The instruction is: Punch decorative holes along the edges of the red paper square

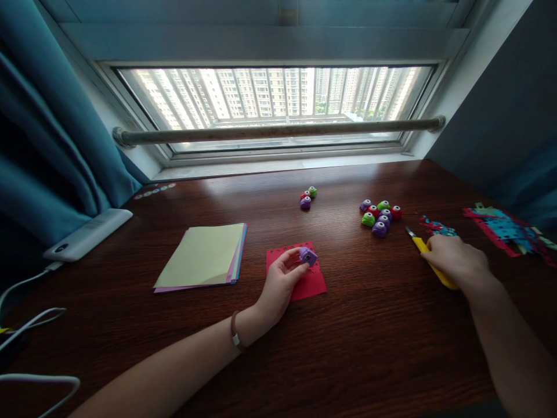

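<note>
Pinched between the thumb and fingers of my left hand (282, 281) is a small purple craft punch (308, 256). It is tilted, with its underside partly turned toward me, over a red paper sheet (311, 284) that has small punched holes along its far edge. At the right, my right hand (456, 260) is closed over the handle of a yellow utility knife (442, 277). The knife's blade points away and to the left, close to the table. Just beyond that hand lies a small heap of red and blue paper bits (437, 225).
A stack of coloured paper (204, 255) lies left of the red sheet. Several craft punches (379, 228) cluster at the right, with a smaller group (306, 202) at mid-back. Punched paper scraps (507, 229) lie far right. A white power bank (89, 235) with a cable sits left.
</note>
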A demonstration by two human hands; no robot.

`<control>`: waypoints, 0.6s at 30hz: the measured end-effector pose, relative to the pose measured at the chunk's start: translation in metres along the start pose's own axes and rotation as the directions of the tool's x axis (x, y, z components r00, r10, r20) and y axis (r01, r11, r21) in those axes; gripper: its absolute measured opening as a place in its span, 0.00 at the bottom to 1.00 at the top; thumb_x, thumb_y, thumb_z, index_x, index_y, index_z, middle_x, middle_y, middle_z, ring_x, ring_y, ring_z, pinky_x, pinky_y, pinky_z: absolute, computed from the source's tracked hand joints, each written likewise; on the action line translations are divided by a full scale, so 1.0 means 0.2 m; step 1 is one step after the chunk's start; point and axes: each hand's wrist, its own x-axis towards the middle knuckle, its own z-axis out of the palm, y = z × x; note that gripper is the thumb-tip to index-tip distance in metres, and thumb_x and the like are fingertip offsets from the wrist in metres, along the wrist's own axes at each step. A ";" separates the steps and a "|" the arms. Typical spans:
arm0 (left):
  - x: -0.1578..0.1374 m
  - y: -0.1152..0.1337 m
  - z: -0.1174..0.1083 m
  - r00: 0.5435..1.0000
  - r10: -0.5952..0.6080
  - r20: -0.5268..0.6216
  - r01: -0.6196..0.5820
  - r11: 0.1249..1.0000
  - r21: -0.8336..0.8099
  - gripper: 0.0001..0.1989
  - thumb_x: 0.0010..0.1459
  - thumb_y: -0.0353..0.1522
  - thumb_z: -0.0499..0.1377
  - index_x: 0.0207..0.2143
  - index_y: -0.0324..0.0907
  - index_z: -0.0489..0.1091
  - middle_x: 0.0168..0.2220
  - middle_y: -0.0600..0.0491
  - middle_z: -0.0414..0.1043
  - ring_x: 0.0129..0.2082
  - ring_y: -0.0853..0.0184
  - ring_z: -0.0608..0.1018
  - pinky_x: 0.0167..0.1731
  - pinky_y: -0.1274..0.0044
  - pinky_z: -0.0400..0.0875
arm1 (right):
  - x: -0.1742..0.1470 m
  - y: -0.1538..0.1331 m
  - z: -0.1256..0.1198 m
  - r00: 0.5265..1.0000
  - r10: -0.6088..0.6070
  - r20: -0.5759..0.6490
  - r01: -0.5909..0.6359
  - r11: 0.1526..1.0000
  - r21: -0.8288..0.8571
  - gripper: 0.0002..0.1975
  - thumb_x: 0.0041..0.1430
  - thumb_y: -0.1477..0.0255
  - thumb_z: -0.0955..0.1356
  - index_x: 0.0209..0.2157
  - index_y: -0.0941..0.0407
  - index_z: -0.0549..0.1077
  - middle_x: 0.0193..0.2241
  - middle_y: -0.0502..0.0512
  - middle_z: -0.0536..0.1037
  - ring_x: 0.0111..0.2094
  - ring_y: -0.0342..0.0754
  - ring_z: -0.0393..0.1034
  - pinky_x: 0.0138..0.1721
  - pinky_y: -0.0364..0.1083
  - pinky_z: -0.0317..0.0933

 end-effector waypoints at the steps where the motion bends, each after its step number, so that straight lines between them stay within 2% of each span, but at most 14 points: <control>1: 0.00 0.00 0.00 1.000 0.003 0.005 -0.003 1.000 0.004 0.19 0.46 0.30 0.67 0.43 0.40 0.70 0.42 0.50 0.73 0.42 0.66 0.75 0.43 0.78 0.69 | -0.01 -0.03 -0.02 0.996 0.072 0.059 -0.068 0.996 -0.063 0.06 0.48 0.73 0.68 0.27 0.61 0.76 0.28 0.70 0.73 0.30 0.68 0.70 0.29 0.59 0.60; 4: 0.00 0.00 -0.01 1.000 0.010 0.017 -0.010 1.000 0.014 0.19 0.47 0.30 0.67 0.43 0.40 0.71 0.42 0.50 0.73 0.43 0.66 0.75 0.44 0.78 0.68 | -0.01 -0.08 -0.07 0.974 0.181 0.133 -0.160 0.975 -0.156 0.11 0.55 0.70 0.66 0.37 0.60 0.75 0.39 0.71 0.73 0.39 0.67 0.69 0.34 0.57 0.62; 7: 0.00 0.00 -0.01 1.000 0.010 0.024 -0.010 1.000 0.021 0.19 0.47 0.30 0.67 0.43 0.40 0.71 0.43 0.50 0.73 0.43 0.66 0.75 0.43 0.79 0.68 | 0.02 -0.07 -0.07 0.968 0.211 0.134 -0.188 0.968 -0.165 0.12 0.57 0.68 0.65 0.40 0.58 0.75 0.41 0.69 0.72 0.42 0.66 0.68 0.37 0.57 0.63; 12: -0.01 0.00 -0.01 0.999 0.008 0.032 -0.009 1.000 0.023 0.20 0.46 0.30 0.68 0.43 0.39 0.71 0.43 0.48 0.73 0.42 0.64 0.75 0.43 0.77 0.68 | 0.04 -0.03 -0.06 0.969 0.237 0.072 -0.222 0.960 -0.168 0.14 0.56 0.68 0.66 0.41 0.60 0.74 0.40 0.69 0.72 0.40 0.66 0.69 0.35 0.57 0.64; 14: -0.01 -0.01 -0.01 0.999 0.015 0.034 -0.016 1.000 0.018 0.21 0.45 0.30 0.68 0.44 0.38 0.71 0.43 0.47 0.73 0.43 0.64 0.75 0.44 0.76 0.68 | 0.00 -0.07 -0.06 0.982 0.184 -0.047 -0.190 0.967 -0.169 0.13 0.56 0.67 0.66 0.39 0.62 0.75 0.38 0.70 0.72 0.40 0.67 0.68 0.34 0.58 0.64; 15: -0.01 0.00 -0.01 0.999 0.023 0.029 -0.023 1.000 0.014 0.21 0.45 0.30 0.68 0.44 0.37 0.71 0.43 0.46 0.73 0.43 0.64 0.75 0.44 0.76 0.67 | -0.04 -0.11 -0.05 0.984 0.108 -0.141 -0.128 0.981 -0.146 0.13 0.57 0.68 0.66 0.37 0.62 0.75 0.37 0.70 0.72 0.40 0.68 0.67 0.35 0.59 0.63; 16: -0.01 0.00 -0.01 0.999 0.034 0.020 -0.034 0.999 0.008 0.21 0.45 0.29 0.68 0.44 0.37 0.71 0.43 0.46 0.73 0.43 0.64 0.75 0.45 0.76 0.67 | -0.08 -0.17 -0.04 0.967 -0.010 -0.256 -0.017 0.994 -0.104 0.12 0.58 0.69 0.65 0.37 0.62 0.75 0.37 0.69 0.72 0.40 0.67 0.67 0.35 0.59 0.63; 17: -0.01 0.00 0.00 0.999 0.046 0.004 -0.046 0.999 0.001 0.21 0.44 0.29 0.68 0.43 0.36 0.71 0.43 0.47 0.73 0.43 0.65 0.74 0.45 0.77 0.66 | -0.12 -0.24 -0.03 0.922 -0.166 -0.350 0.170 0.985 -0.018 0.10 0.59 0.71 0.64 0.37 0.61 0.74 0.37 0.67 0.73 0.40 0.64 0.67 0.37 0.58 0.62; 18: 0.00 0.01 0.00 0.998 0.061 -0.016 -0.061 0.998 -0.011 0.21 0.44 0.29 0.68 0.43 0.36 0.71 0.43 0.47 0.73 0.43 0.66 0.74 0.46 0.77 0.66 | -0.17 -0.31 -0.02 0.862 -0.325 -0.389 0.400 0.907 0.129 0.09 0.59 0.71 0.64 0.36 0.59 0.74 0.36 0.63 0.73 0.40 0.59 0.67 0.40 0.55 0.62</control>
